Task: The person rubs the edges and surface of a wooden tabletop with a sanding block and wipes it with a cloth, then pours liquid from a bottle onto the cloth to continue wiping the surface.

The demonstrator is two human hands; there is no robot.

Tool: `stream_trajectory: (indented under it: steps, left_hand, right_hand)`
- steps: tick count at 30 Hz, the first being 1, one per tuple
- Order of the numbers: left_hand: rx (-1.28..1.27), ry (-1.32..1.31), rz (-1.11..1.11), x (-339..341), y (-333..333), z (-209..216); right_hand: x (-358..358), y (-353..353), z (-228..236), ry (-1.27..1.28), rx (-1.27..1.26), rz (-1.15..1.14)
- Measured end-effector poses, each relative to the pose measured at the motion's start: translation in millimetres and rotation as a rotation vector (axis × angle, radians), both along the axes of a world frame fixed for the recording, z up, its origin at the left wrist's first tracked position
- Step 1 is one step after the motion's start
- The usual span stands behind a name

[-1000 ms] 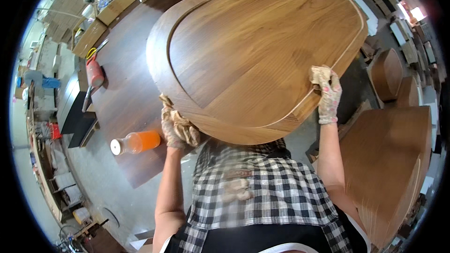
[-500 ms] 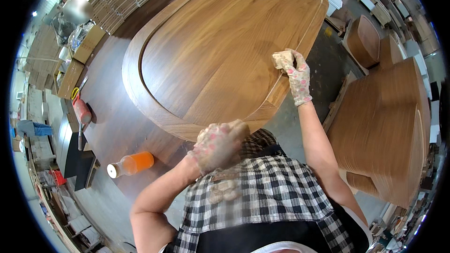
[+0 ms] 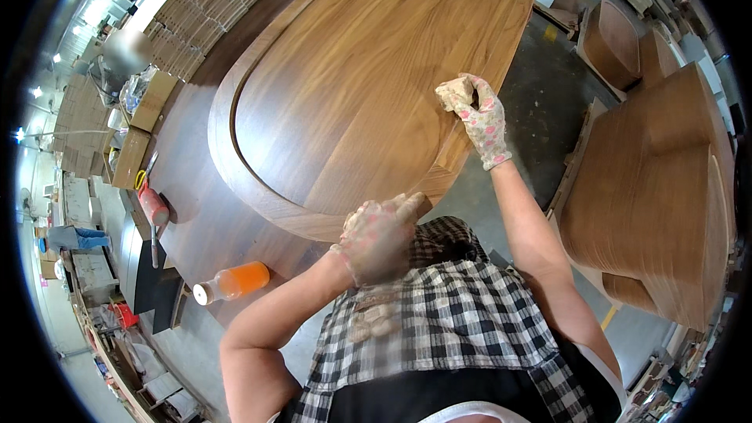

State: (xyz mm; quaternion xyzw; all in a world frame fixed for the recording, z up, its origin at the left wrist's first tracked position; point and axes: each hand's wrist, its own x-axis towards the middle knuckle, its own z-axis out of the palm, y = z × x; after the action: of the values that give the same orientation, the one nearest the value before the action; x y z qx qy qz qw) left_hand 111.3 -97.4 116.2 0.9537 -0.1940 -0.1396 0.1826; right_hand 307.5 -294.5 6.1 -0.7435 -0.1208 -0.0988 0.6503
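Working a rounded, grooved brown wooden panel on the dark-brown wooden desk: right hand pinches crumpled cream cloth; left hand, near edge, grips a small brown block. Groove present; remaining surface work indeterminable.

the wooden panel is brown, wavy-grained; the right hand and left hand wear cream with pink spots; black-and-white checked apron; orange-filled bottle; dark brown desk.
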Motion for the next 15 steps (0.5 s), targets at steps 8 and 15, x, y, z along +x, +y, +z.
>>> stream_trajectory:
  steps: [8, 15]
  left_hand:
    - [0.025, 0.039, -0.017, 1.1, -4.3, 1.0]
    - [-0.048, -0.212, -0.1, -12.3, 8.4, -11.9]
  right_hand:
    - [-1.4, 0.7, 1.1, -0.094, -0.135, -0.056]
    - [-10.8, 5.1, 17.3, -0.064, -0.136, -0.059]
